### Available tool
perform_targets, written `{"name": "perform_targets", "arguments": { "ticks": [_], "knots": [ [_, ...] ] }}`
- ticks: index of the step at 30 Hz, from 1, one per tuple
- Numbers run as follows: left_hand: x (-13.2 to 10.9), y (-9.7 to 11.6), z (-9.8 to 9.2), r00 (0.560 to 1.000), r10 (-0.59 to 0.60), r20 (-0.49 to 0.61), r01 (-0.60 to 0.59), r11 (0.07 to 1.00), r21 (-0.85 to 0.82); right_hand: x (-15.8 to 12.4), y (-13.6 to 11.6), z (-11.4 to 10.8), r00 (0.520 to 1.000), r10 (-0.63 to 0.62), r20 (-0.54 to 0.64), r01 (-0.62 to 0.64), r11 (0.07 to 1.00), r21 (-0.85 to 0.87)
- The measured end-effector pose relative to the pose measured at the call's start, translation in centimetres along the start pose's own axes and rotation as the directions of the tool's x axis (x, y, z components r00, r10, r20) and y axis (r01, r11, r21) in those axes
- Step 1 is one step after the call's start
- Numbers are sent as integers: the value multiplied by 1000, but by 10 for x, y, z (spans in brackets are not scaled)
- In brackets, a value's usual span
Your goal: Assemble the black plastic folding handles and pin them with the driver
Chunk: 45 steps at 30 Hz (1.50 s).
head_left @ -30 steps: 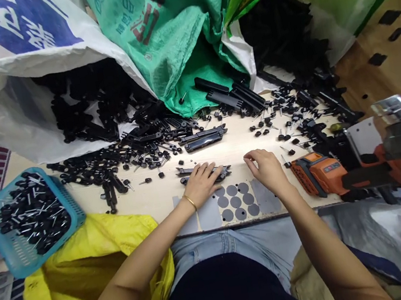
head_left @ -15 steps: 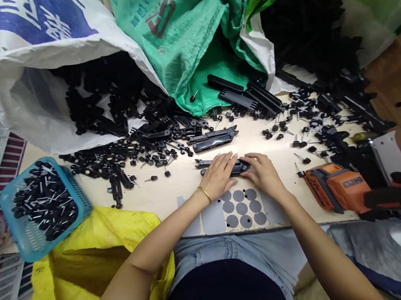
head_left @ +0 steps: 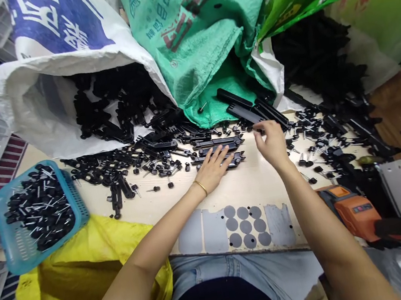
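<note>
The person's left hand [head_left: 209, 173], with a thin gold-coloured bangle [head_left: 201, 188] at its wrist, lies palm down with fingers spread over the nearer of two long, narrow black plastic parts [head_left: 239, 157]. These lie crosswise on the pale, smooth tabletop [head_left: 167, 206], one just beyond the other, the nearer partly hidden under the fingers. The right hand [head_left: 272, 143] is at the near edge of a heap of long, straight black plastic bars [head_left: 236, 97], its thumb and fingers curled close to each other; whether they pinch anything cannot be told.

The bars lean at the mouth of a green woven sack [head_left: 202, 43]. To its left, a white woven sack with blue print [head_left: 24, 117] opens onto jointed black plastic pieces [head_left: 111, 164]. Small black knobs with metal pins fill a light-blue plastic basket [head_left: 75, 197] at the far left, above a yellow woven sack [head_left: 103, 231]. Right of the right forearm lies an orange-and-black power tool [head_left: 359, 216], and flat grey discs [head_left: 245, 227] show along the tabletop's near edge
</note>
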<state>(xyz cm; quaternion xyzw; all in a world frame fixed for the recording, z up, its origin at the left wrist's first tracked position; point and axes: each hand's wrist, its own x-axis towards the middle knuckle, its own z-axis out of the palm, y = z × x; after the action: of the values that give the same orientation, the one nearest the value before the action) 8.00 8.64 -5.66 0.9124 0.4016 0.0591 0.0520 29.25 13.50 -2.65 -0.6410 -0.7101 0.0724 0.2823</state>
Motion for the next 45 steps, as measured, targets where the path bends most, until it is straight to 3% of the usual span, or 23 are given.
{"name": "perform_targets", "arguments": {
  "ticks": [2, 5, 8, 11, 14, 16, 18, 19, 23, 24, 26, 28, 29, 30, 31, 33, 34, 35, 37, 39, 42, 45],
  "knots": [
    [3, -4, -1, 1000, 8, 8, -8, 1000, 0, 27, 6, 8, 998, 62, -22, -64, 989, -135],
    [9, -4, -5, 999, -12, 30, 13, 1000, -25, 56, 13, 19, 990, 133, 46, -116, 956, -269],
    [13, 2, -11, 997, -47, 61, 53, 995, -85, 54, 18, 12, 982, 185, 44, -168, 952, -256],
    [8, 6, -19, 999, -46, -20, 43, 985, -168, 12, 25, -15, 971, 234, 53, -234, 972, -15],
    [-11, -10, -31, 962, -163, -218, 109, 964, -240, -60, 26, -46, 919, 257, 300, -336, 908, 250],
    [-27, -37, -38, 887, -352, -300, 276, 923, -269, -109, 19, -55, 879, 205, 430, -348, 893, 286],
    [-39, -70, -41, 787, -519, -333, 465, 854, -231, -148, 8, -52, 885, 171, 433, -300, 921, 250],
    [-43, -87, -41, 760, -560, -328, 524, 828, -199, -163, 4, -47, 900, 168, 403, -270, 940, 211],
    [-47, -130, -41, 810, -540, -228, 521, 842, -143, -187, -3, -27, 941, 176, 288, -200, 978, 56],
    [-47, -132, -44, 808, -544, -225, 518, 839, -167, -186, -3, -26, 945, 165, 282, -183, 982, 38],
    [-50, -123, -51, 758, -601, -253, 531, 794, -296, -180, -7, -30, 961, 139, 241, -144, 990, 0],
    [-56, -96, -59, 668, -710, -222, 512, 655, -556, -172, -20, -38, 986, 111, 125, -109, 994, -20],
    [-59, -77, -62, 631, -761, -151, 469, 529, -707, -168, -32, -42, 993, 94, 70, -95, 995, 5],
    [-62, -56, -64, 624, -781, -19, 406, 345, -846, -164, -47, -44, 995, 84, 45, -87, 995, 58],
    [-65, -33, -64, 655, -744, 136, 339, 128, -932, -161, -63, -45, 995, 76, 71, -86, 986, 140],
    [-68, 11, -58, 699, -621, 355, 208, -298, -932, -158, -95, -39, 966, 69, 250, -153, 930, 336],
    [-68, 30, -54, 692, -591, 416, 133, -462, -877, -158, -109, -34, 936, 71, 346, -220, 882, 416],
    [-68, 46, -50, 674, -585, 452, 68, -561, -825, -159, -120, -28, 904, 90, 418, -301, 828, 474],
    [-67, 65, -43, 630, -601, 492, -35, -654, -755, -164, -129, -17, 856, 166, 489, -455, 689, 563],
    [-67, 71, -41, 614, -607, 505, -64, -676, -734, -169, -126, -12, 811, 242, 532, -572, 516, 637],
    [-72, 64, -43, 677, -533, 508, 8, -685, -729, -173, -106, -19, 727, 212, 654, -685, 302, 663],
    [-79, 55, -48, 778, -363, 512, 183, -649, -739, -174, -87, -32, 661, 152, 735, -744, 263, 614]
  ]
}}
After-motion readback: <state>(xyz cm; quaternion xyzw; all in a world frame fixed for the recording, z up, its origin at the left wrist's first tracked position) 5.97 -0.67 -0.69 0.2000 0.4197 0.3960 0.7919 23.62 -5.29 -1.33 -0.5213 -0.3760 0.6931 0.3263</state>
